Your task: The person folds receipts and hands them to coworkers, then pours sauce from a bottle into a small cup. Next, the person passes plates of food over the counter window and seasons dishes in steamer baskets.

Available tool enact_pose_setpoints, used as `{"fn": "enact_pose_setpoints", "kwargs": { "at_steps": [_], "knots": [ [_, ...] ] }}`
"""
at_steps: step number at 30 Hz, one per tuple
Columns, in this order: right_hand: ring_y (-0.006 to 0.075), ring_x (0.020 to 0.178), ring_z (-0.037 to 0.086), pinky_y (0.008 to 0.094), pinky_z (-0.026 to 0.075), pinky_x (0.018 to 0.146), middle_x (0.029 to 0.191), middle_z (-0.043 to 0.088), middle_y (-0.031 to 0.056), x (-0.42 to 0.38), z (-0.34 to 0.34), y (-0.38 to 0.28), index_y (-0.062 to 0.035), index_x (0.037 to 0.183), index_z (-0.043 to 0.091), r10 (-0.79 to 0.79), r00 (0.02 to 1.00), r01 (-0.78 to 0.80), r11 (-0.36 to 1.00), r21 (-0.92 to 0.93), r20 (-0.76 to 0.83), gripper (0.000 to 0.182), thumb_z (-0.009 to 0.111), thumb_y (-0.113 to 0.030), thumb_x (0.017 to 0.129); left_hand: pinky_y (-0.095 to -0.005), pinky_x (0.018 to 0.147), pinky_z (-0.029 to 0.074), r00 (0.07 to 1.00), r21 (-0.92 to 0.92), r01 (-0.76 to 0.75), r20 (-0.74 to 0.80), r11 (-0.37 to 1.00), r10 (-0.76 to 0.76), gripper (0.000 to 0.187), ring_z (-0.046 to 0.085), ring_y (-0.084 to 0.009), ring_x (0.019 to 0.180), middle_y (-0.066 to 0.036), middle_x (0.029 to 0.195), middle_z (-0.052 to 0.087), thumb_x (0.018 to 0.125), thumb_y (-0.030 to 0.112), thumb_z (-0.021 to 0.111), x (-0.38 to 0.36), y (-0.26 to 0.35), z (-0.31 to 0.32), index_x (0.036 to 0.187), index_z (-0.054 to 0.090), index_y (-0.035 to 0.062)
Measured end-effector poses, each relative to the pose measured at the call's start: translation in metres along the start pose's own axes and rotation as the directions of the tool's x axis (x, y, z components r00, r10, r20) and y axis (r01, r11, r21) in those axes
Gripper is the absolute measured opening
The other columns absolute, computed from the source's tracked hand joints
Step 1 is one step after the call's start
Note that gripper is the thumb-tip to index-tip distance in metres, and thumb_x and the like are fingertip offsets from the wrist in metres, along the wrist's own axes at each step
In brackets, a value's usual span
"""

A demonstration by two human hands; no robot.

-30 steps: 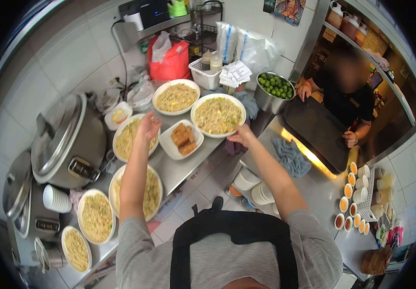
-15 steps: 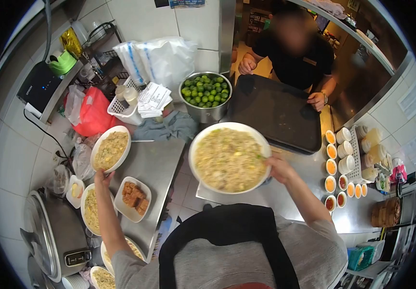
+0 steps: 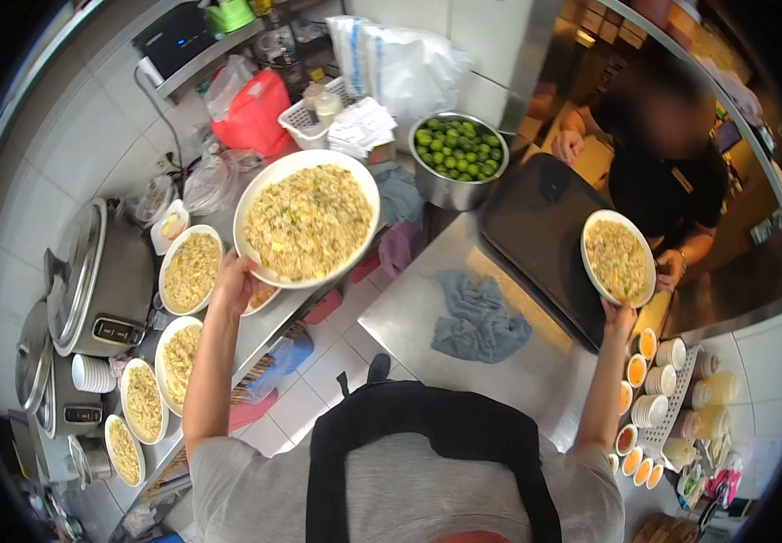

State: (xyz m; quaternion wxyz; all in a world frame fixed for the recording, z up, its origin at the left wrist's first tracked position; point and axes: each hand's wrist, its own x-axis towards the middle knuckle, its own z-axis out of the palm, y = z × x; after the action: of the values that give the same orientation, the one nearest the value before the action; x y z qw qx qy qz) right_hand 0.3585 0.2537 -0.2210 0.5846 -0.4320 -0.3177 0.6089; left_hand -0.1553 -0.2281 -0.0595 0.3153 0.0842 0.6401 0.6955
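Observation:
My left hand (image 3: 237,282) grips the lower rim of a white oval dish of fried rice (image 3: 308,222), raised over the left counter close to the camera. Further right, my arm reaches out and my right hand (image 3: 620,317) holds another white dish of fried rice (image 3: 618,258) by its near edge. That dish overlaps the right side of a black tray (image 3: 535,240). Across the tray stands a person in a black shirt (image 3: 671,154), one hand (image 3: 671,267) just beside the right dish. A dish of fried pieces (image 3: 260,300) is mostly hidden behind the left dish.
Several more fried rice dishes (image 3: 190,270) line the left counter beside rice cookers (image 3: 106,290). A steel pot of green limes (image 3: 459,149) stands behind a grey cloth (image 3: 481,317) on the steel table. Sauce cups (image 3: 637,369) and stacked white cups (image 3: 650,410) sit at right.
My right hand has carried its dish from the middle out to the tray's right side. My left hand has lifted its dish from the left counter towards the middle. The view has turned.

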Motion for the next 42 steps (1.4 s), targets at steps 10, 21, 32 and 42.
{"fn": "enact_pose_setpoints", "kwargs": {
  "at_steps": [10, 21, 32, 42],
  "knots": [
    [0.0257, 0.092, 0.059, 0.0356, 0.051, 0.074, 0.115, 0.052, 0.0193, -0.195, 0.100, -0.051, 0.0018, 0.134, 0.020, 0.291, 0.766, -0.178, 0.953, -0.247, 0.573, 0.069, 0.055, -0.032, 0.085, -0.0431, 0.074, 0.054, 0.916, 0.092, 0.118, 0.375, 0.989, -0.144, 0.060, 0.058, -0.0268, 0.097, -0.014, 0.114, 0.051, 0.064, 0.001, 0.045, -0.051, -0.079, 0.201, 0.123, 0.037, 0.0021],
    [0.0137, 0.058, 0.061, 0.0237, 0.049, 0.049, 0.072, 0.064, 0.0106, -0.132, 0.056, -0.037, 0.0062, 0.093, 0.059, -0.061, 0.955, 0.144, 0.951, -0.275, 0.290, 0.032, 0.046, -0.024, 0.092, -0.0372, 0.060, 0.057, 0.803, 0.038, 0.208, 0.564, 0.977, -0.192, 0.043, 0.061, -0.0279, 0.086, -0.019, 0.106, 0.052, 0.073, 0.002, 0.042, 0.008, -0.129, 0.328, 0.115, 0.035, -0.0033],
    [0.0125, 0.056, 0.059, 0.0216, 0.045, 0.050, 0.077, 0.064, 0.0104, -0.148, 0.048, -0.022, 0.0019, 0.104, 0.057, -0.150, 0.918, 0.285, 0.893, -0.348, 0.367, 0.037, 0.052, -0.031, 0.088, -0.0391, 0.060, 0.057, 0.899, 0.009, 0.254, 0.368, 0.967, -0.239, 0.036, 0.062, -0.0293, 0.084, -0.019, 0.105, 0.053, 0.078, -0.001, 0.047, 0.089, -0.152, 0.404, 0.112, 0.039, -0.0036],
    [0.0106, 0.056, 0.055, 0.0184, 0.044, 0.047, 0.084, 0.061, 0.0111, -0.247, 0.194, 0.023, 0.0020, 0.111, 0.051, 0.098, 0.664, 0.161, 0.949, -0.270, 0.741, 0.028, 0.048, -0.017, 0.090, -0.0245, 0.056, 0.053, 0.748, -0.054, 0.119, 0.662, 0.991, -0.054, 0.039, 0.064, -0.0159, 0.072, -0.008, 0.100, 0.059, 0.088, 0.030, 0.054, 0.000, -0.138, 0.152, 0.116, 0.045, 0.0058]
  ]
}}
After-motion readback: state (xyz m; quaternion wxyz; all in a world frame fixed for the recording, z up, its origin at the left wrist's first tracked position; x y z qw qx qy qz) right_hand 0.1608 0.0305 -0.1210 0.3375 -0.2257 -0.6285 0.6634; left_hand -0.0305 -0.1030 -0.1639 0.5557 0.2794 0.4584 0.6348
